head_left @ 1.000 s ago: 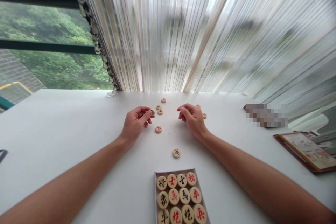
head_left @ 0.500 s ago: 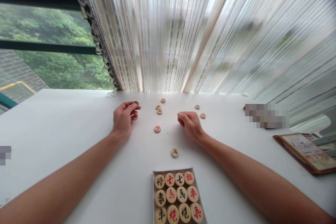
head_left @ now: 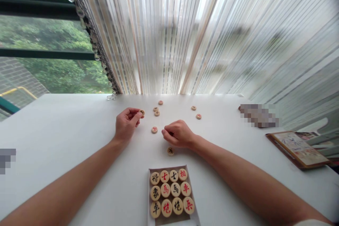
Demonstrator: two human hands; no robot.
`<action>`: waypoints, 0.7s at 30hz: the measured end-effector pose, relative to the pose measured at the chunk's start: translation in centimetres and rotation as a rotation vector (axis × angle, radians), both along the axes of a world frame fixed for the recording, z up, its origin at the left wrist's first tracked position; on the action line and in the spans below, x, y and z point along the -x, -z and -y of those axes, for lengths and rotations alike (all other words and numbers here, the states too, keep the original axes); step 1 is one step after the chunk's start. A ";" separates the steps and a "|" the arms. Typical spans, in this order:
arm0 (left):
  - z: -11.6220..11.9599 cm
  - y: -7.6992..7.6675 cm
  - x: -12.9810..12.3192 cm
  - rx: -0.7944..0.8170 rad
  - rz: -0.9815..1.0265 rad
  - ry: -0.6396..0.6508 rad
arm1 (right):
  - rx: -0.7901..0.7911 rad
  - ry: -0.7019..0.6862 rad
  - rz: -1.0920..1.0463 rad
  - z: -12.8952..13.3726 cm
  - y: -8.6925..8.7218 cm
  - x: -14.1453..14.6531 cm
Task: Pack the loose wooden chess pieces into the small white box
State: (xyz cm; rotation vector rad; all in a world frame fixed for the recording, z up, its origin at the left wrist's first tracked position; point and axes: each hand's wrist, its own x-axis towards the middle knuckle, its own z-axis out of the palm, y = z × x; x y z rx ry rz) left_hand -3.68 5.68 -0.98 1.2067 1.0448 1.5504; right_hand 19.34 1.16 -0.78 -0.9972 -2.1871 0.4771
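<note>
Pinched between the thumb and fingers of my left hand (head_left: 126, 123) is a round wooden xiangqi piece (head_left: 142, 113) with a dark character. My right hand (head_left: 178, 133) is curled closed above the table; whatever its fingers hold, if anything, is hidden. A red-marked piece (head_left: 154, 130) lies just left of its fingertips, and a black-marked piece (head_left: 171, 151) lies under its near side, partly covered. Closer to me, an open box (head_left: 149, 183) holds rows of pieces with red and black characters, face up.
Loose pieces lie farther back: a red one (head_left: 160, 102), two black ones (head_left: 156, 113) touching or nearly so, and two more (head_left: 198, 116) to the right. A brown-framed board (head_left: 299, 150) rests at the right of the white table (head_left: 84, 123). String curtains (head_left: 169, 42) hang behind.
My right hand has moved left and nearer to me, over the black-marked piece in front of the box. My left hand has shifted slightly right, still pinching its piece. The view has shifted a little.
</note>
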 end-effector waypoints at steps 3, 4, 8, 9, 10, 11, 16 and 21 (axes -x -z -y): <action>0.0 0.1 0.1 -0.028 -0.026 -0.002 | 0.007 -0.003 -0.034 -0.3 0.1 -0.4; 0.0 0.1 0.1 -0.035 -0.038 -0.001 | 0.015 0.016 -0.060 -0.5 0.2 -0.6; 0.1 0.3 0.2 -0.063 -0.082 -0.008 | 0.051 0.142 -0.183 -1.5 0.6 -1.3; 0.0 0.3 0.2 -0.073 -0.091 -0.015 | 0.061 0.164 -0.203 -1.6 0.7 -1.4; 0.0 0.4 0.1 -0.084 -0.100 -0.022 | 0.070 0.177 -0.217 -1.7 0.8 -1.5; 0.0 0.5 0.1 -0.093 -0.110 -0.030 | 0.077 0.181 -0.226 -1.7 0.8 -1.6; 0.9 0.4 -0.4 -0.099 -0.172 -0.016 | 0.098 0.170 -0.231 -1.8 0.9 -1.6; 4.7 -1.1 -0.6 -0.078 -0.239 0.107 | 0.094 0.164 -0.225 -2.0 0.9 -1.6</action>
